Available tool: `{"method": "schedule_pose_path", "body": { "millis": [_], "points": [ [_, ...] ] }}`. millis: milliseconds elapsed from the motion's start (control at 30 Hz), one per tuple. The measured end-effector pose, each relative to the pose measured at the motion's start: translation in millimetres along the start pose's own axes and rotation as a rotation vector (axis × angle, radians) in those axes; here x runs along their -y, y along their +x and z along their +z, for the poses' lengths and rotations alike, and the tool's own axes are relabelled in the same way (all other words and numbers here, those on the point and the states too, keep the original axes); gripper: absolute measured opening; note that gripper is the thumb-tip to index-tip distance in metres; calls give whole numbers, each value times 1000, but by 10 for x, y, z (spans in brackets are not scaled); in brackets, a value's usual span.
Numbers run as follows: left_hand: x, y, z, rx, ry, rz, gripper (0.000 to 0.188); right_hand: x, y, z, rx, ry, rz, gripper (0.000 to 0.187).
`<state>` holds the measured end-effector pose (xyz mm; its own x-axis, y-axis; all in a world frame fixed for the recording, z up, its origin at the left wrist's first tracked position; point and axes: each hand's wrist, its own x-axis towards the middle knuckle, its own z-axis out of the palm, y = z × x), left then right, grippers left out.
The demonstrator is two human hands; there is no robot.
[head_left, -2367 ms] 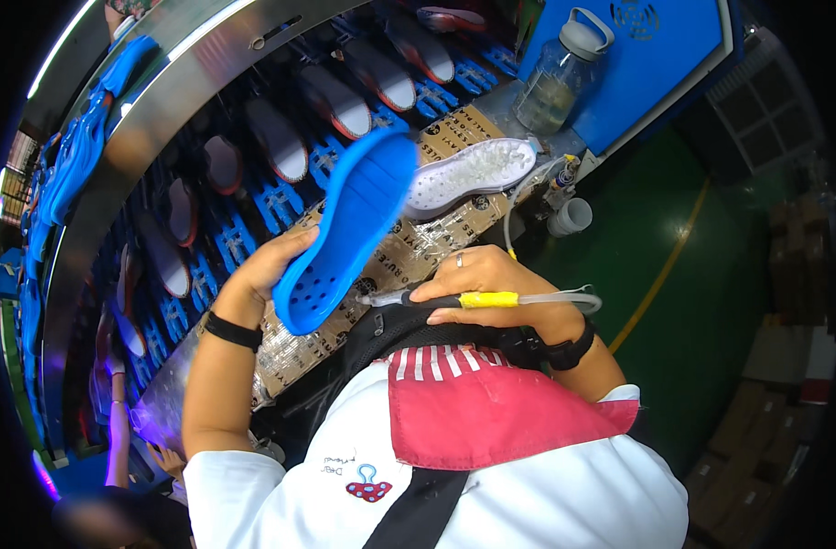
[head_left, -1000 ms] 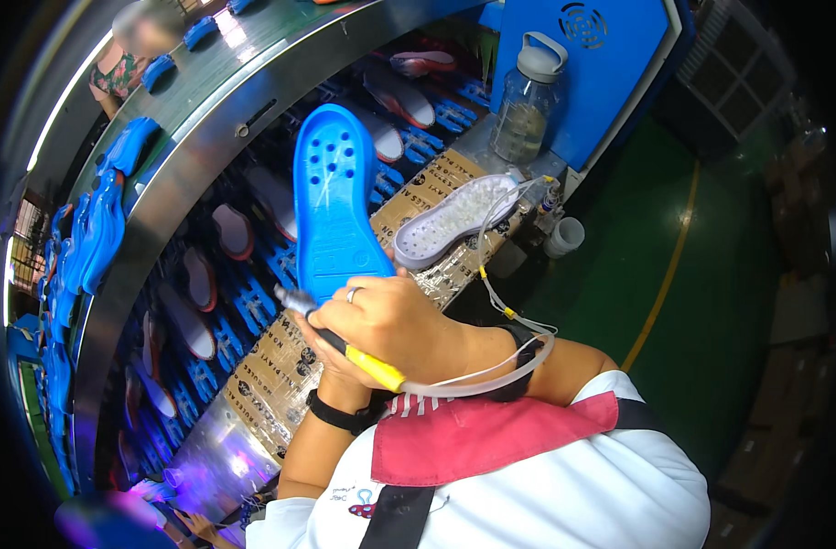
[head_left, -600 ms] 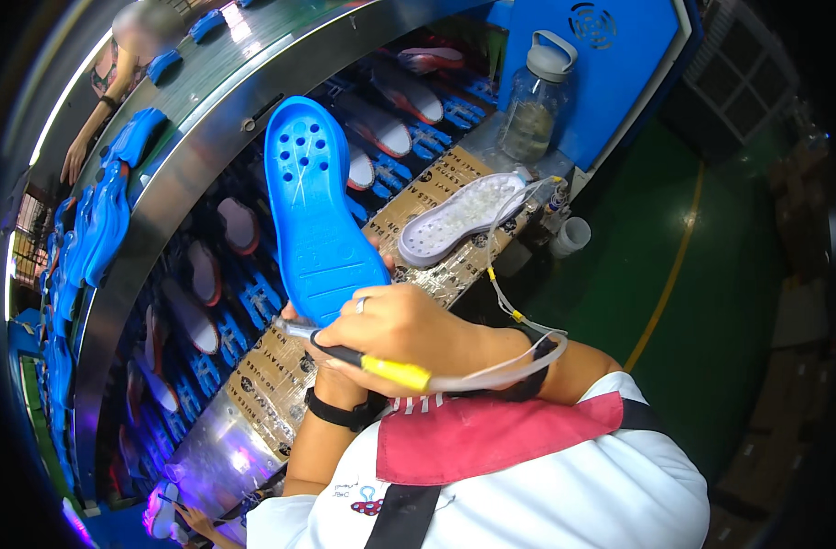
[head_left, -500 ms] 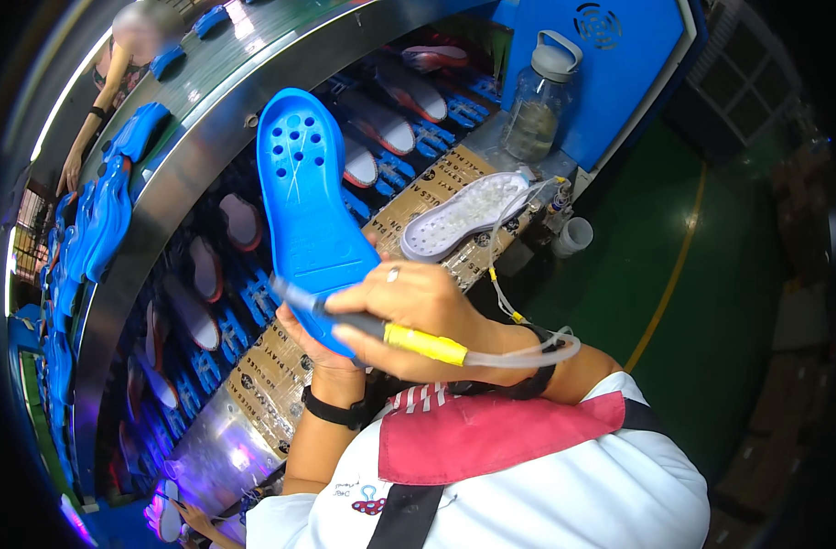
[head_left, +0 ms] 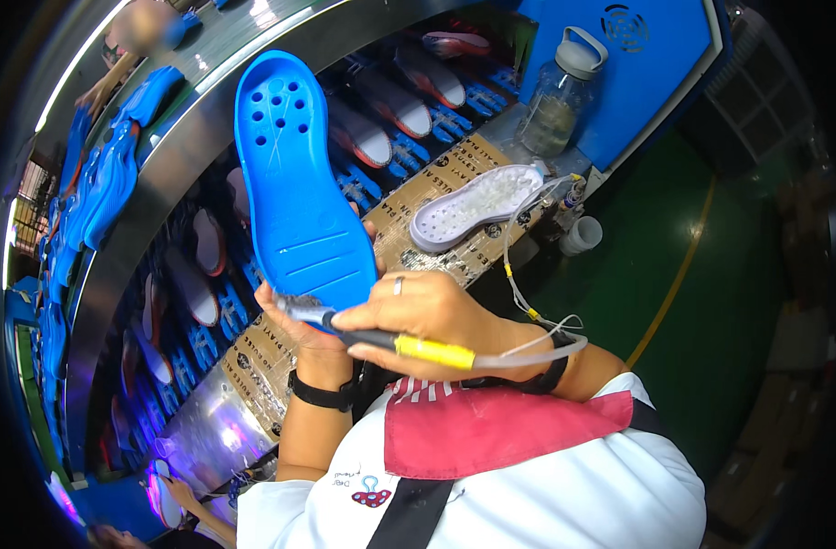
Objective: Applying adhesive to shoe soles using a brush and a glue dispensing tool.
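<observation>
Blue foam sole (head_left: pixel 294 178) stood nearly upright in front of the chest, long axis running up and slightly left, holed toe end at top, heel end down in the left hand (head_left: pixel 299 316). Left hand was closed around that lower end from behind; fingers mostly hidden by the sole and by the other hand. Right hand (head_left: pixel 427 316) sat just right of and below the heel, closed on a pen-like tool (head_left: pixel 381 340) with a dark body and yellow band, a thin clear tube trailing off to the right. Tool lay roughly level, crosswise to the sole's long axis. Its brush-like tip (head_left: pixel 294 306) pointed left and met the sole's bottom edge; touching or just beside, hard to tell. Right hand wore a ring; left wrist a black band.

So the sole rose up and away from both hands, left hand nearer as the holder, right hand working at the heel edge.

Behind: a pale translucent sole (head_left: pixel 477 203) lying flat on a brown taped bench (head_left: pixel 454 261), a clear bottle (head_left: pixel 555 105) and a small white cup (head_left: pixel 580 235) further right, and racks of soles (head_left: pixel 381 128) on a curved line.
</observation>
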<state>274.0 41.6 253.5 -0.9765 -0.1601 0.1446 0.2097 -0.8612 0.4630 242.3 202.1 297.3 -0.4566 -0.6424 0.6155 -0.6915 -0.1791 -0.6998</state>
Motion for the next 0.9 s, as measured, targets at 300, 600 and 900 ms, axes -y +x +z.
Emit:
{"method": "schedule_pose_path", "body": {
  "millis": [300,600,900],
  "points": [
    [-19,-60,-67,26,-107,-32,96,116,110,-110,-220,-4,-38,24],
    [187,-313,-222,-22,-312,1,62,209,302,-111,-373,-505,-140,23],
    [202,-299,-179,-197,-95,-66,62,132,272,168,-196,-659,-145,17]
  ]
}}
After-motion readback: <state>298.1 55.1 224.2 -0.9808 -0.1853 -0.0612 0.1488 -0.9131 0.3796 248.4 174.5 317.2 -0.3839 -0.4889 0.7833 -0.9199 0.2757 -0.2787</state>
